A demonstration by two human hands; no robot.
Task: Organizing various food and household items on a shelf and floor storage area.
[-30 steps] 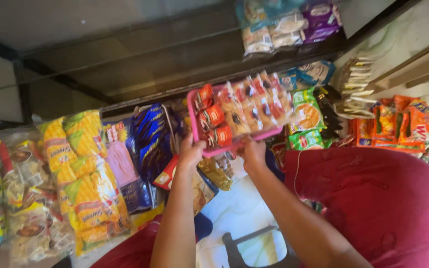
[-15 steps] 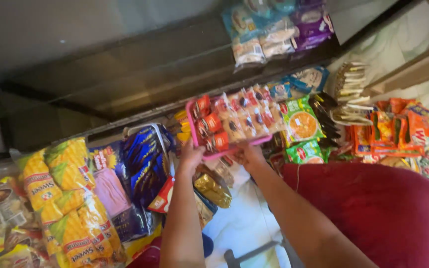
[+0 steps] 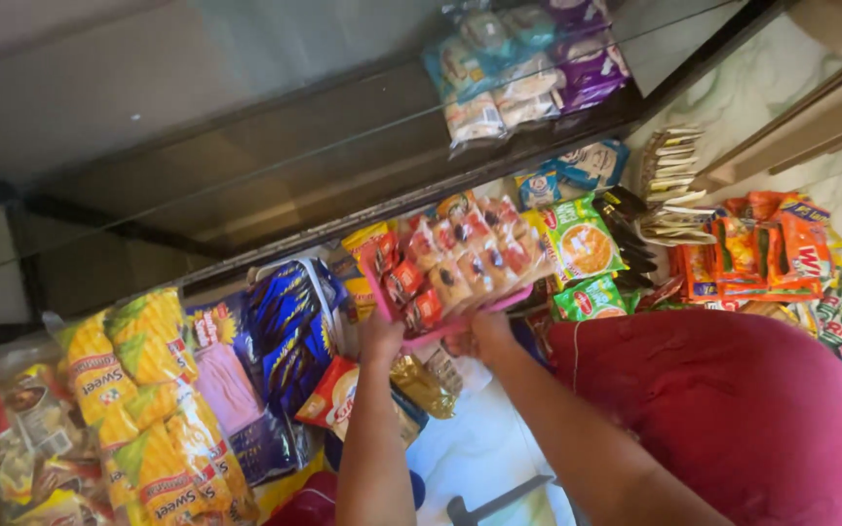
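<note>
Hands, left (image 3: 380, 338) and right (image 3: 490, 331), both closed on pink tray (image 3: 440, 334) of small snack packets (image 3: 455, 265)

You look down from your single head camera, tilted, close over the pink tray (image 3: 440, 326), with the glass shelf (image 3: 275, 166) just beyond it.
</note>
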